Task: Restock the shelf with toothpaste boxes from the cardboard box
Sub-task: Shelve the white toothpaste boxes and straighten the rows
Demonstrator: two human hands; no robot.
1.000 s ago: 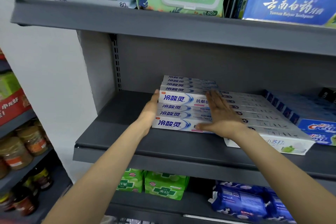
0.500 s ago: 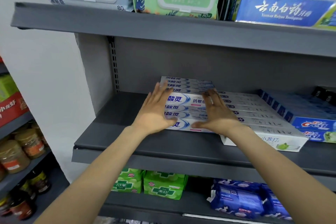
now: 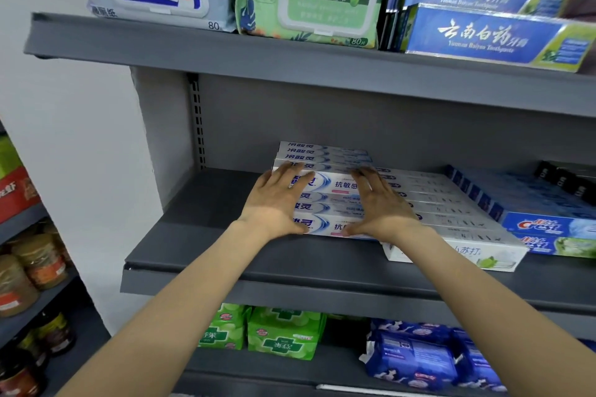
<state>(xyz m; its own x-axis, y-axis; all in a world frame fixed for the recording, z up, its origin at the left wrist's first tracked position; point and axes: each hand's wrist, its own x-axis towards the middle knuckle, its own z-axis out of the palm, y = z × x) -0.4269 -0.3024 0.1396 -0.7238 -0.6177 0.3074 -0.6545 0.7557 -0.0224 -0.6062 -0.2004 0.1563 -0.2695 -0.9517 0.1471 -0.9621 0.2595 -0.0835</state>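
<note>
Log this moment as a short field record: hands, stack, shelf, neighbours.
left hand: open, fingers flat on the front of the toothpaste stack
right hand: open, flat on the same stack
stack position: middle shelf, left of the white boxes
neighbours: Crest boxes at far right
cardboard box: not in view

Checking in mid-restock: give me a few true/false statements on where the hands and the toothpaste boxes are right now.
1. Both hands lie flat on the white toothpaste stack. True: left hand, right hand.
2. The stack sits on the top shelf. False: it is on the middle shelf.
3. Crest boxes lie right of the stack. True.
4. The right hand grips a single box in the air. False: its fingers are straight, pressing the stack.
</note>
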